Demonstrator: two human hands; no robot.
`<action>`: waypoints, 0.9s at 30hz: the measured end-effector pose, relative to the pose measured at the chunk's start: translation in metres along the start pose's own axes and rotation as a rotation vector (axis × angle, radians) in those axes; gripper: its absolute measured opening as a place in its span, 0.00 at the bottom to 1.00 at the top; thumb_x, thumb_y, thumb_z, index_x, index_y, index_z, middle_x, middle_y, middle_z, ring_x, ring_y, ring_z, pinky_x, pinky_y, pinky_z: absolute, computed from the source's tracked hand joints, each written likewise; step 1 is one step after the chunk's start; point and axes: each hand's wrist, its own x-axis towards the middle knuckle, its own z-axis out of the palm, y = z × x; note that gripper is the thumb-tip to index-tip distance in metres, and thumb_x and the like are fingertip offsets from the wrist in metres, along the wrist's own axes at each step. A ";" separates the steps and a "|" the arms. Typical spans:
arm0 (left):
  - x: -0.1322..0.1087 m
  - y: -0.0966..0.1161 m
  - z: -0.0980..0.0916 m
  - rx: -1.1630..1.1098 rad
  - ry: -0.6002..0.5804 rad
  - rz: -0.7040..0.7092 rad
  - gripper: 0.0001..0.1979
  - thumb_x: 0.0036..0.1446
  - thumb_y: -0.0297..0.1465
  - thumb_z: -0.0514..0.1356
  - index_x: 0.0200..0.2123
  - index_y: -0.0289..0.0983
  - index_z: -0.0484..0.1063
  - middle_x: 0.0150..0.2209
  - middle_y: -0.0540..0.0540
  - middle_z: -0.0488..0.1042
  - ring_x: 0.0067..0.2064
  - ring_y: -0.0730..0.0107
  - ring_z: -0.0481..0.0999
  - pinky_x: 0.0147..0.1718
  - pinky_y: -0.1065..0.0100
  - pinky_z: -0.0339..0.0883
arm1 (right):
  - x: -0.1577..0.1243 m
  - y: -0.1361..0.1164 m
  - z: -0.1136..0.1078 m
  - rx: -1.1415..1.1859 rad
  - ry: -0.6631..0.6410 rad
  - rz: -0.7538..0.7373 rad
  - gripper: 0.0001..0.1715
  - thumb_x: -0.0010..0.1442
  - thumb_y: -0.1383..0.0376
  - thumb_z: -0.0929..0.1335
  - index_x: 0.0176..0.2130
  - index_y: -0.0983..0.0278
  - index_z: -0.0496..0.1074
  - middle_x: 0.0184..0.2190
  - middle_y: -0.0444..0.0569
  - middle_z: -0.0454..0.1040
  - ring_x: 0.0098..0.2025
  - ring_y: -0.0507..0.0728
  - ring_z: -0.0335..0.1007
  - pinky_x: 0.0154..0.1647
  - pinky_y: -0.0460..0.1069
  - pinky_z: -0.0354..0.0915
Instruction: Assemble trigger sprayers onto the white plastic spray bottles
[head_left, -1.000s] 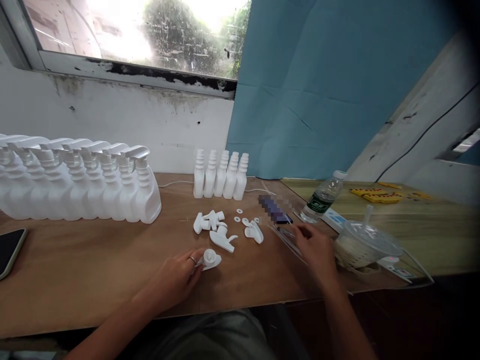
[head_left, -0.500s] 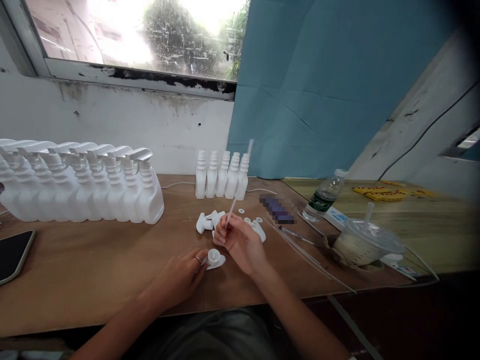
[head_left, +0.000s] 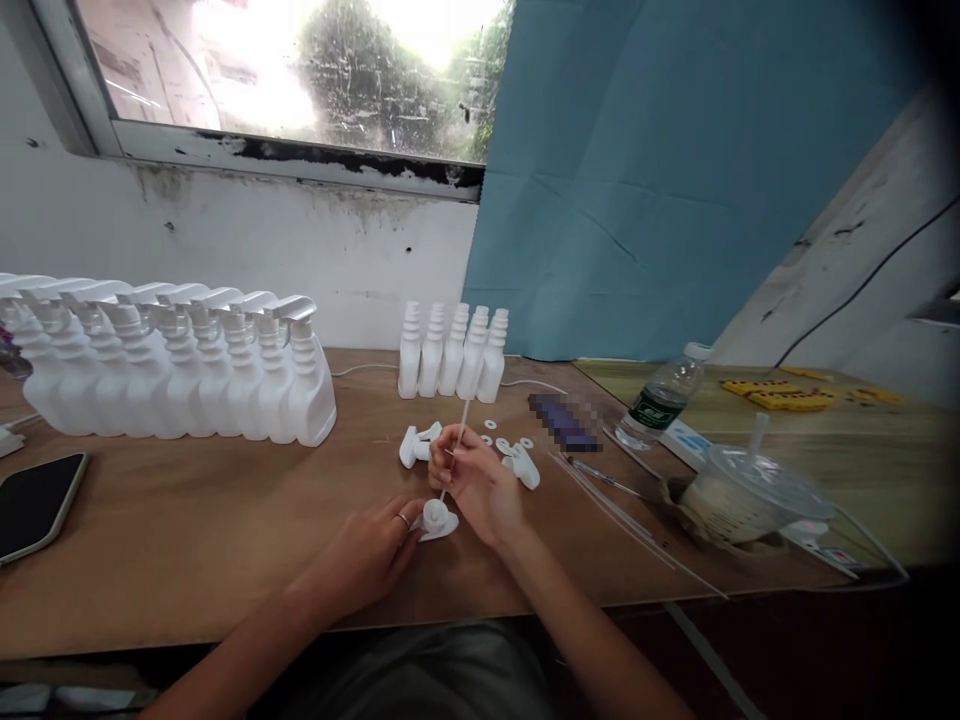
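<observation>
My left hand [head_left: 375,545], a ring on one finger, steadies a white trigger spray head [head_left: 444,525] on the table, its round collar facing up. My right hand [head_left: 480,485] is closed around a thin white tube [head_left: 466,412]. The tube slants down, and its lower end is at the collar; I cannot tell whether it sits inside. Beyond my right hand lie more white spray heads [head_left: 412,447], one [head_left: 525,466] to its right, and several small white rings [head_left: 490,425].
White bottles with spray heads [head_left: 300,390] line the left, and smaller open bottles [head_left: 491,370] stand by the wall. Loose tubes [head_left: 622,520], a water bottle [head_left: 656,405] and a lidded drink cup [head_left: 739,500] are on the right. A phone [head_left: 41,505] lies far left.
My right hand has lowered the tube, bringing its lower end to the spray head's collar. My left hand still holds the spray head. The whole view has shifted slightly.
</observation>
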 end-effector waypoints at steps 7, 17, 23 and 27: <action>0.001 0.002 -0.004 0.004 -0.036 -0.009 0.13 0.68 0.32 0.46 0.52 0.40 0.64 0.47 0.43 0.73 0.46 0.59 0.74 0.42 0.62 0.68 | -0.005 0.007 0.004 0.084 -0.020 -0.007 0.29 0.64 0.49 0.64 0.21 0.62 0.53 0.18 0.38 0.43 0.19 0.49 0.37 0.19 0.45 0.39; 0.000 0.002 -0.002 0.025 -0.021 0.000 0.13 0.68 0.32 0.46 0.51 0.40 0.64 0.47 0.43 0.73 0.44 0.59 0.74 0.40 0.62 0.68 | -0.005 0.013 0.007 0.051 -0.043 -0.048 0.29 0.62 0.49 0.65 0.20 0.62 0.53 0.17 0.37 0.43 0.18 0.48 0.37 0.18 0.45 0.39; 0.000 0.002 -0.002 0.030 -0.018 0.014 0.12 0.68 0.31 0.46 0.50 0.39 0.65 0.46 0.43 0.73 0.44 0.60 0.75 0.39 0.63 0.68 | -0.006 0.014 0.008 0.018 -0.056 -0.060 0.29 0.62 0.49 0.65 0.20 0.62 0.53 0.17 0.37 0.44 0.17 0.47 0.37 0.17 0.44 0.38; 0.000 0.001 -0.002 0.045 -0.022 0.006 0.12 0.68 0.32 0.45 0.48 0.38 0.65 0.45 0.42 0.73 0.43 0.60 0.74 0.38 0.64 0.68 | -0.007 0.016 0.010 -0.008 -0.099 -0.057 0.30 0.62 0.49 0.66 0.20 0.63 0.53 0.16 0.36 0.44 0.16 0.46 0.37 0.17 0.45 0.37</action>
